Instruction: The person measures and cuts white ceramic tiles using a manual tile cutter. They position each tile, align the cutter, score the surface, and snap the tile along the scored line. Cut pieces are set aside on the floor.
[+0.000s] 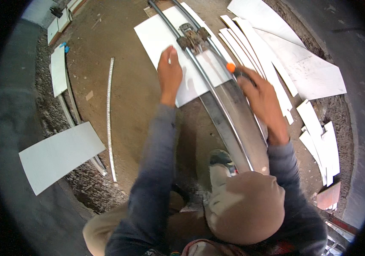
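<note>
A manual tile cutter (251,147) lies lengthwise in front of me, with two steel rails over a grey metal bed. Under the rails rests a white tile (186,90), its near edge across the bed. A worn sliding carriage (194,39) sits on the rails toward the far end. My right hand (264,97) is closed around the carriage's dark handle, whose orange tip (231,68) sticks out past the fingers. Left of the rails, my left hand (170,79) hovers over the tile with its fingers curled in; whatever they may hold is hidden.
White tile strips (244,47) and larger tile pieces (304,66) lie to the right, with narrow offcuts (319,136) nearer me. On the left are a long measuring strip (110,115) and a white tile (61,155). My shoe (221,158) is beside the cutter bed.
</note>
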Demonstrator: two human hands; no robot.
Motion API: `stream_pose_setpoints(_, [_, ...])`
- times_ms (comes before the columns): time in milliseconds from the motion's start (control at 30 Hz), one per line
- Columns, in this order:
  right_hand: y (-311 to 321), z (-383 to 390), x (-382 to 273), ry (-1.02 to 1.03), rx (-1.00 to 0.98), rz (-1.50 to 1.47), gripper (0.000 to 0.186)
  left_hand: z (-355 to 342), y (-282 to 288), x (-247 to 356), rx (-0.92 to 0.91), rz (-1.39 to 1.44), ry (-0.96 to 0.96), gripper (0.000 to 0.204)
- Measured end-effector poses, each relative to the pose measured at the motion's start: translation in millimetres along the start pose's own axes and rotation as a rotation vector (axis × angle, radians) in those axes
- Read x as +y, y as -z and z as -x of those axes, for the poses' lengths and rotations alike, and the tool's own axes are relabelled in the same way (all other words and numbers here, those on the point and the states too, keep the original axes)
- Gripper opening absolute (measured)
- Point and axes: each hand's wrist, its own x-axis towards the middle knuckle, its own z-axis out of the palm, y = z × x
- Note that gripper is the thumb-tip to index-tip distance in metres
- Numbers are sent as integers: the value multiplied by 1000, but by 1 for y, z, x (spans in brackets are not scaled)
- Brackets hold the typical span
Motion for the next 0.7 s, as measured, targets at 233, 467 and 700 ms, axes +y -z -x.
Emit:
stream_pose_setpoints(233, [22, 121, 19, -215, 60, -81, 43, -55, -69, 17, -317, -653, 56, 58])
stream_pose_setpoints(467, [16, 145, 40, -170, 92, -5, 41, -30, -79, 31, -343, -603, 156, 49])
stream_pose_setpoints(700, [11, 140, 31, -190, 122, -11, 39, -34, -74, 9, -247, -338, 208, 36])
